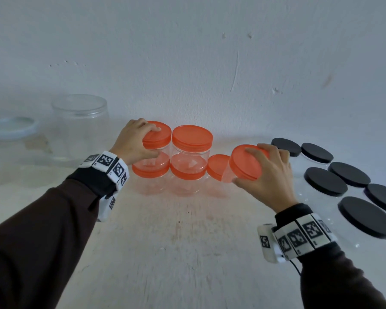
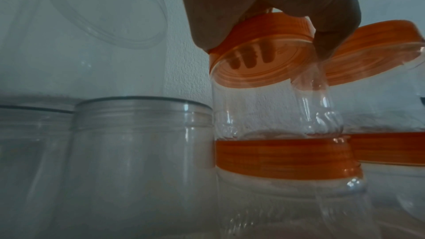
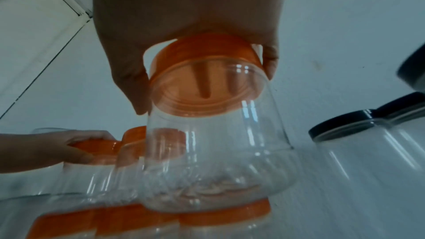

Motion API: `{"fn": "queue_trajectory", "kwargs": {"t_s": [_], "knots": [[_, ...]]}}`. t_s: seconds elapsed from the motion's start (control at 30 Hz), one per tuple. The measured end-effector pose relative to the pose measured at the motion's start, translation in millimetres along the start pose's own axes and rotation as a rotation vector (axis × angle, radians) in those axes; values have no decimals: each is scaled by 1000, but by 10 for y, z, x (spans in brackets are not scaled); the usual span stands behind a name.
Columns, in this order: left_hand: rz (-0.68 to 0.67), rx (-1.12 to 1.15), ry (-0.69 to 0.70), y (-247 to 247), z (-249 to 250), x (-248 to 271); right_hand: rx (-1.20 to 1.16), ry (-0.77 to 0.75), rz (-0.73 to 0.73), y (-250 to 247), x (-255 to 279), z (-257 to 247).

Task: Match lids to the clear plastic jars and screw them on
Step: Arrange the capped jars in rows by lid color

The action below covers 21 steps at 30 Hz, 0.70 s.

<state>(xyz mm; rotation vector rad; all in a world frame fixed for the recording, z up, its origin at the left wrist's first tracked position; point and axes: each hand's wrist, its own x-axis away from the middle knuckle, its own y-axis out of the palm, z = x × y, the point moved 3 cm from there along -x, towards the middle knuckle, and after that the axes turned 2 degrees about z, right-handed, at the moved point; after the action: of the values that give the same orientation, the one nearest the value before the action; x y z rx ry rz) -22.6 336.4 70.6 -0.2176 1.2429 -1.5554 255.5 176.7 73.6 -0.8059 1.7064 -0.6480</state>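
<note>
Small clear jars with orange lids stand stacked two high against the wall. My left hand grips the orange lid of the top left jar, fingers curled over it. Beside it sits a second stacked jar. My right hand holds another orange-lidded jar by its lid, tilted in the air above a lower orange-lidded jar. Its clear body hangs below my fingers.
Several clear jars with black lids stand at the right. A large open clear jar and a pale blue lid sit at the far left. More open clear jars stand left of the stack. The wall is close behind.
</note>
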Motion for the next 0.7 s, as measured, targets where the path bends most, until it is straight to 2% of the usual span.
{"fn": "queue_trajectory", "kwargs": {"t_s": [0.3, 0.4, 0.57, 0.7], "knots": [[15, -12, 9, 15, -19, -15, -84, 63, -63, 341, -391, -86], [14, 0, 2, 17, -27, -15, -227, 97, -37, 486, -452, -60], [27, -9, 14, 16, -23, -15, -571, 364, 3, 631, -402, 16], [19, -3, 14, 12, -21, -14, -676, 462, -26, 759, -306, 88]]}}
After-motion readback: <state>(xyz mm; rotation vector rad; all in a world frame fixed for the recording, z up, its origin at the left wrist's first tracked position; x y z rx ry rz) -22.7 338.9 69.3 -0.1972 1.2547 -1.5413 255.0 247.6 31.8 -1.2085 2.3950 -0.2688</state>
